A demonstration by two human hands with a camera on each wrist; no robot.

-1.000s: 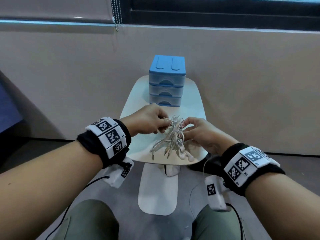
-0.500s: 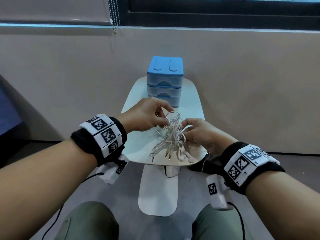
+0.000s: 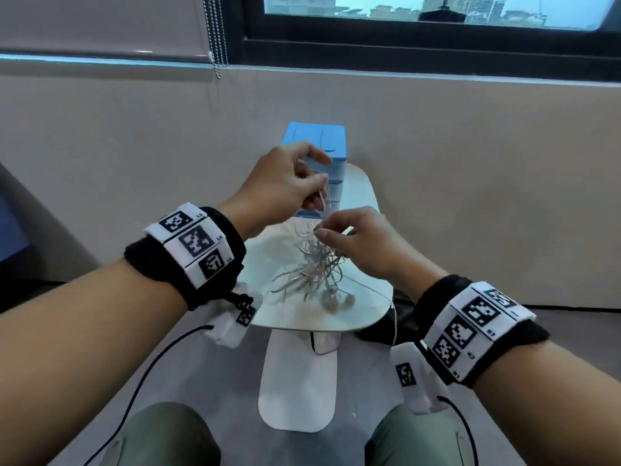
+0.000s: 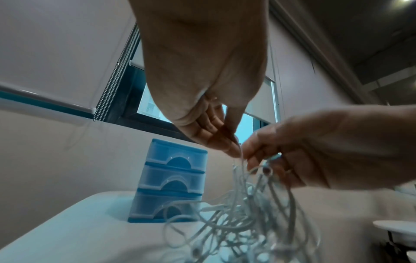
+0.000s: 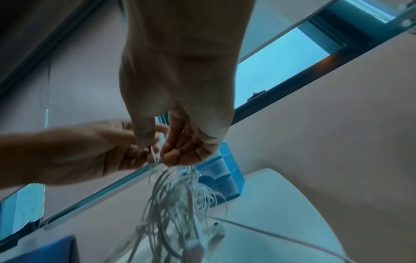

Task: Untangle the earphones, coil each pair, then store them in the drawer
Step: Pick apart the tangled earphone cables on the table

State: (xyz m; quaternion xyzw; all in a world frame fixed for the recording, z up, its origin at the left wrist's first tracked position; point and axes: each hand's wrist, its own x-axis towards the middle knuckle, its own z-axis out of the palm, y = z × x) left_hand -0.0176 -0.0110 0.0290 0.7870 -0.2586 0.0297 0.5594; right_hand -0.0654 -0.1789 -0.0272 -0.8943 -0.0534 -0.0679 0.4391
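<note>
A tangle of white earphones [image 3: 316, 267] hangs above the small white table [image 3: 363, 314], its earbuds and plugs near the tabletop. My left hand [image 3: 316, 183] pinches a strand and holds it up above the bundle [image 4: 243, 210]. My right hand [image 3: 332, 230] pinches the top of the tangle [image 5: 178, 199] just below and to the right. The blue three-drawer box [image 3: 316, 139] stands at the table's far end, partly hidden behind my left hand; in the left wrist view the drawer box [image 4: 171, 181] shows its drawers closed.
The table stands on a white pedestal base [image 3: 299, 381] between my knees. A beige wall and a window [image 3: 437, 11] lie behind it, with a bead chain [image 3: 216, 35] hanging at the left. Cables run from both wrist cameras.
Both hands have lifted the tangle off the table. My left hand has risen higher, pulling a strand upward, while my right hand holds the bundle's top.
</note>
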